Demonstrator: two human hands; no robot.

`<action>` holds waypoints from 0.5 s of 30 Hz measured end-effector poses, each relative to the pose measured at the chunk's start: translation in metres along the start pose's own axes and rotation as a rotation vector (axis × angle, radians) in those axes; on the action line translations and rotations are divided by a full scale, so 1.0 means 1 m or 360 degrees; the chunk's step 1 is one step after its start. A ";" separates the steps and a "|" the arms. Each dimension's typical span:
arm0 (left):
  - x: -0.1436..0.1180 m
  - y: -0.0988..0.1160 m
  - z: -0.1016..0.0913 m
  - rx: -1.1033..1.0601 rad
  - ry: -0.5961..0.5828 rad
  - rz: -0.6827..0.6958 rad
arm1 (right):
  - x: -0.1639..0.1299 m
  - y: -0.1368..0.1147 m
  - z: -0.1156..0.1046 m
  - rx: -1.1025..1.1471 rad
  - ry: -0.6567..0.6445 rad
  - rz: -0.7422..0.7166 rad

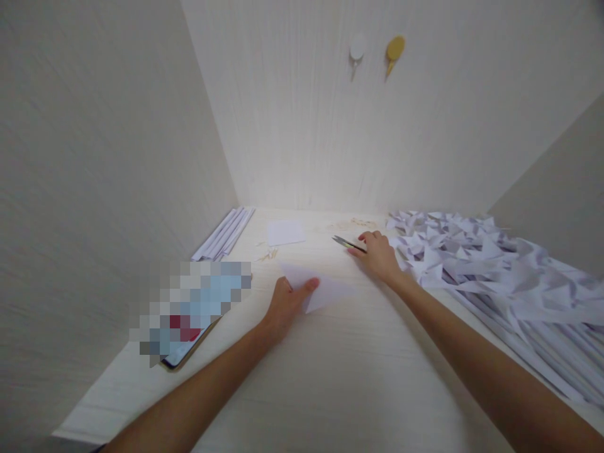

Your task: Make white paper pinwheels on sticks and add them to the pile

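Note:
My left hand point(287, 302) pinches a white sheet of paper point(330, 294) with a pointed right end, its thumb lying on top. The paper is just above the table, in the middle of the view. Farther right, my right hand point(380, 255) has its fingers curled round the handle end of a small pair of scissors point(343, 242). The blades point left, away from the hand, and the handles are mostly hidden by the fingers. Beyond the left hand, a flat square of white paper point(286, 232) lies on the table.
Many white paper pinwheels on rolled sticks point(472, 251) are heaped along the right side. Rolled paper sticks point(224, 236) lie at the back left, above a phone point(207, 314). Small pale slivers point(268, 255) dot the table. Two hooks, white point(357, 48) and yellow point(395, 48), are on the back wall.

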State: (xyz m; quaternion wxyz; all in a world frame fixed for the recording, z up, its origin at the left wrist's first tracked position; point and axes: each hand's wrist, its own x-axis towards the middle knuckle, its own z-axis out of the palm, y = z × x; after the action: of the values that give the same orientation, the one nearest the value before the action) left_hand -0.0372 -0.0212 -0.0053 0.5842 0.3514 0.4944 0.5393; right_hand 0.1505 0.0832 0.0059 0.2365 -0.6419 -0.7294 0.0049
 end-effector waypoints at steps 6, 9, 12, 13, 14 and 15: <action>-0.004 0.004 0.001 0.0226 -0.0202 0.0050 | 0.020 -0.003 0.014 -0.0097 -0.0263 0.0122; -0.004 0.006 0.002 0.0287 -0.0242 0.0083 | 0.024 -0.003 0.018 -0.0035 -0.0291 0.0130; -0.004 0.008 0.002 0.0340 -0.0226 0.0102 | 0.023 -0.003 0.021 0.0016 -0.0254 0.0126; -0.004 0.008 0.001 0.0354 -0.0206 0.0105 | 0.022 -0.002 0.021 0.0035 -0.0238 0.0117; -0.003 0.008 0.000 0.0364 -0.0182 0.0106 | 0.020 -0.002 0.021 0.0064 -0.0222 0.0104; -0.002 0.008 -0.001 0.0369 -0.0156 0.0111 | 0.017 -0.001 0.020 0.0100 -0.0208 0.0089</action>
State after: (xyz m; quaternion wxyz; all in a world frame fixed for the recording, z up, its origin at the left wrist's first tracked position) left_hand -0.0401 -0.0223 0.0020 0.5441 0.4594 0.5116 0.4808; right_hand 0.1415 0.1053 -0.0055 0.2082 -0.6524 -0.7247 0.0764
